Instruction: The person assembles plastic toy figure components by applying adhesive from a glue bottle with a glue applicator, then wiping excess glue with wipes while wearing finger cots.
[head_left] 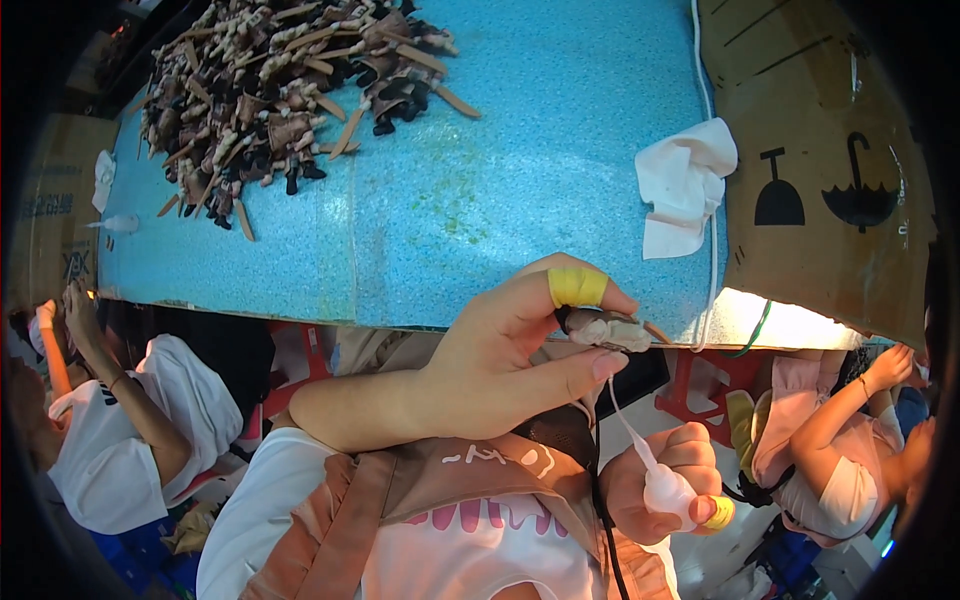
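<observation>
My left hand reaches across in front of me, yellow tape round its index finger. Thumb and fingers pinch a small figurine, pale with a dark end and a tan flat piece sticking out at its right. Below it my right hand, with yellow tape on the thumb, is closed round a soft white dropper bottle. The bottle's long thin nozzle points up, its tip close to the underside of the figurine by my left thumb. Whether the tip touches is too small to tell.
A heap of brown and pale figurines with flat tan sticks lies on the blue table. A crumpled white cloth and a white cable are at right, beside a cardboard box. Another small bottle lies far left. People sit on both sides.
</observation>
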